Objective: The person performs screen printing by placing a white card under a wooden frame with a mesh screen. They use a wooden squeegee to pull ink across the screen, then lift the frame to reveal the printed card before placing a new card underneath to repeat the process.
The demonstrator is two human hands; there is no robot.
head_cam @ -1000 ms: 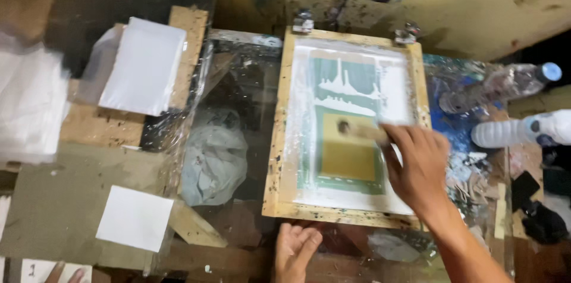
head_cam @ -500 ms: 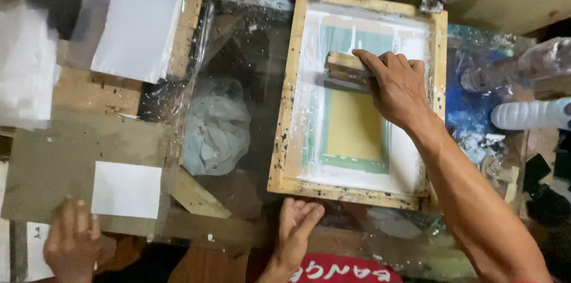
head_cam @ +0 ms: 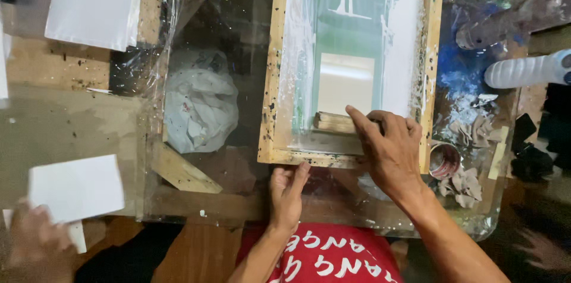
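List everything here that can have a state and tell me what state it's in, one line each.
Screen frame: lying flat on the glass table, white ink smeared across its mesh.
Squeegee: gripped, at the near end of the mesh.
Right hand: closed on the squeegee.
Left hand: open, fingertips against the frame's near edge.
Plastic bottle: lying on its side.
Small cup: upright, open.
Rag: crumpled.

A single head-worn camera looks almost straight down, close over a glass tabletop (head_cam: 238, 15). The wooden screen-printing frame (head_cam: 270, 81) fills the upper centre, the person's forearms enter from the bottom edge, and no second view overlaps it.
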